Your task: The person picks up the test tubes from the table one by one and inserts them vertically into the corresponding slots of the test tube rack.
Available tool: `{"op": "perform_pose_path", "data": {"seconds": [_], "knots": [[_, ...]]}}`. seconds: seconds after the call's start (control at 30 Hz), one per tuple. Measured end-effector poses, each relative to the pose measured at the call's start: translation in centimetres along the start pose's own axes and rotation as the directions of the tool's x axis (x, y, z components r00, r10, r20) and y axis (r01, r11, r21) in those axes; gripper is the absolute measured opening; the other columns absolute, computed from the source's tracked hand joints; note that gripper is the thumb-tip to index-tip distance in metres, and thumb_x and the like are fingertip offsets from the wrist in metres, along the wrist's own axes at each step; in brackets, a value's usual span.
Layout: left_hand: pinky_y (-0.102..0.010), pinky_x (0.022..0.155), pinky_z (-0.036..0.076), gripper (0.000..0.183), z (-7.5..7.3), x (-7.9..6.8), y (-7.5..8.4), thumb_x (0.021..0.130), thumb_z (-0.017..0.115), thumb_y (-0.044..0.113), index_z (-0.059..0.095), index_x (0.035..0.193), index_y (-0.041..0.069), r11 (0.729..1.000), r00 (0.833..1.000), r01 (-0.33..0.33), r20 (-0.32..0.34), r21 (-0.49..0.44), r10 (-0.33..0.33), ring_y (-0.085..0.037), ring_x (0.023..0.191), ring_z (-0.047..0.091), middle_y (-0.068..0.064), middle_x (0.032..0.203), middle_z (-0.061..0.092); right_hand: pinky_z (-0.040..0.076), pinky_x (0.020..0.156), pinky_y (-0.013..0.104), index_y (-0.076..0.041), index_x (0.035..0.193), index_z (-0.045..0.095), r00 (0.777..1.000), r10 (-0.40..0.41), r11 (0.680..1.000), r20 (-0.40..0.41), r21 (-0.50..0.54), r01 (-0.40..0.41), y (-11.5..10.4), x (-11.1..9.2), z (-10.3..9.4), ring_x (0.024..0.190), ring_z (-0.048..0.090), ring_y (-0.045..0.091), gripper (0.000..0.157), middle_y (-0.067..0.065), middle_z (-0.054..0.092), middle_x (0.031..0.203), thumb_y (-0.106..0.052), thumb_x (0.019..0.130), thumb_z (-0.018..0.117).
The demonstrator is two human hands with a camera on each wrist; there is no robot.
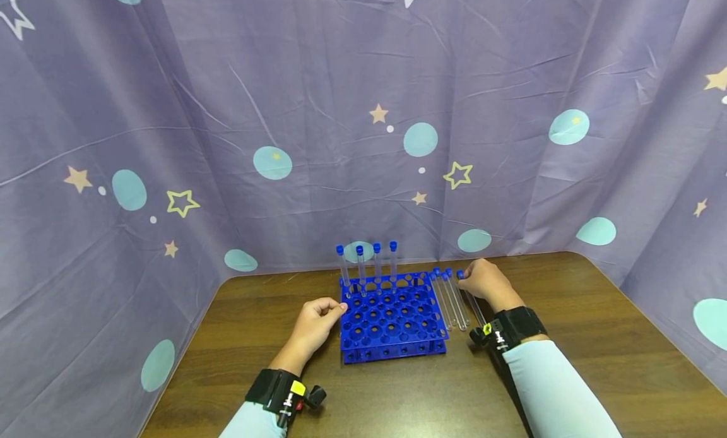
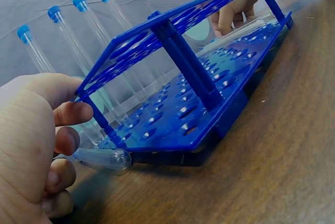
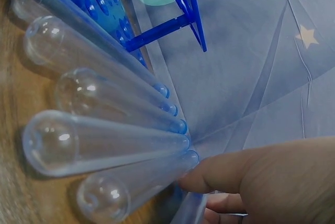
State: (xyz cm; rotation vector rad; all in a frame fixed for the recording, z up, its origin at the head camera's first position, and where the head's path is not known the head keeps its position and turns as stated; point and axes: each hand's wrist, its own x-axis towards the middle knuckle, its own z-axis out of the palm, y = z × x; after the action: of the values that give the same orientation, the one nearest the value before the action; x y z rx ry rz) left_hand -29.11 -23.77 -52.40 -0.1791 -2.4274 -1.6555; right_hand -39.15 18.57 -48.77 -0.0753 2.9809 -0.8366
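Observation:
A blue test tube rack (image 1: 392, 315) stands on the table, with several blue-capped test tubes (image 1: 377, 261) upright along its far row. My left hand (image 1: 318, 321) pinches the rack's left edge between thumb and finger, its other fingers curled below. Under those fingers, in the left wrist view, the rounded end of a clear tube (image 2: 107, 158) shows. To the right of the rack, several capped tubes (image 1: 449, 299) lie side by side, caps away from me. My right hand (image 1: 485, 283) pinches the rightmost test tube (image 1: 476, 308) near its blue cap; the fingers partly hide it.
The brown wooden table (image 1: 397, 400) extends in front of the rack and to both sides. Close behind it hangs a purple curtain (image 1: 341, 204) with stars and teal spots. Each wrist carries a black strap (image 1: 522, 324) with a small camera.

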Motion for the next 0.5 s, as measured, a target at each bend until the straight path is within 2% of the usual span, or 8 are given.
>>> {"op": "perform_pose_path", "data": {"seconds": [0.3, 0.5], "knots": [[-0.024, 0.067, 0.043, 0.022, 0.04, 0.04, -0.11, 0.105, 0.08, 0.014, 0.08, 0.087, 0.002, 1.0, 1.0, -0.014, -0.002, 0.02, 0.014, -0.006, 0.069, 0.052, 0.011, 0.069, 0.056, 0.047, 0.069, 0.039, -0.015, 0.078, 0.065, 1.0, -0.004, 1.0, -0.012, 0.012, 0.004, -0.2, -0.26, -0.35, 0.078, 0.061, 0.024, 0.024, 0.002, 0.064, 0.081, -0.027, 0.092, 0.082], [-0.024, 0.07, 0.045, 0.021, 0.0, 0.07, -0.12, 0.105, 0.08, 0.014, 0.08, 0.088, 0.003, 1.0, 1.0, -0.004, 0.001, 0.018, 0.004, -0.007, 0.072, 0.054, 0.008, 0.072, 0.06, 0.054, 0.077, 0.045, -0.013, 0.087, 0.071, 1.0, 0.009, 1.0, -0.03, -0.002, -0.009, -0.26, -0.39, -0.55, 0.087, 0.067, 0.028, 0.02, 0.008, 0.072, 0.092, -0.03, 0.091, 0.082]]}}
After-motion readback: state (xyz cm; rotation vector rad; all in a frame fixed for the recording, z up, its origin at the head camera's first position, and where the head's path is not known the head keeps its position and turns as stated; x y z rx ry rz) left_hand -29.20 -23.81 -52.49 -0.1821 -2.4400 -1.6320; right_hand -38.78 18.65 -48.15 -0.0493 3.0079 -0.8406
